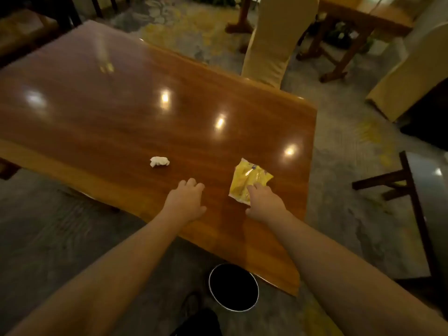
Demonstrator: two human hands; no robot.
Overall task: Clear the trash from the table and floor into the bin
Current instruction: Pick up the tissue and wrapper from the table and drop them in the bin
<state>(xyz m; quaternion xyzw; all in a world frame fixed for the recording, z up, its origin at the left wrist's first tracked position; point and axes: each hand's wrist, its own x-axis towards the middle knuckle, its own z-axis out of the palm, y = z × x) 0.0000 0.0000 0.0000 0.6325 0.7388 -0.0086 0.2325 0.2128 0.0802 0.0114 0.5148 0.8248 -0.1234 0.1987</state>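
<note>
While my right hand (265,202) lays its fingers (253,188) on the yellow wrapper (247,178), grip unclear, my left hand (186,202) rests spread; crumpled tissue (159,161) lies beyond those fingers, and the bin (234,287) looks dark inside.

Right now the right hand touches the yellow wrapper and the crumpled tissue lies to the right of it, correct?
Not quite. In the head view the right hand touches the yellow wrapper, but the crumpled tissue lies to its left, beyond the left hand.

No text is reading clearly anywhere. The yellow wrapper (247,178) is showing a small dark mark near its top edge. It is blurring too much to make out.
</note>
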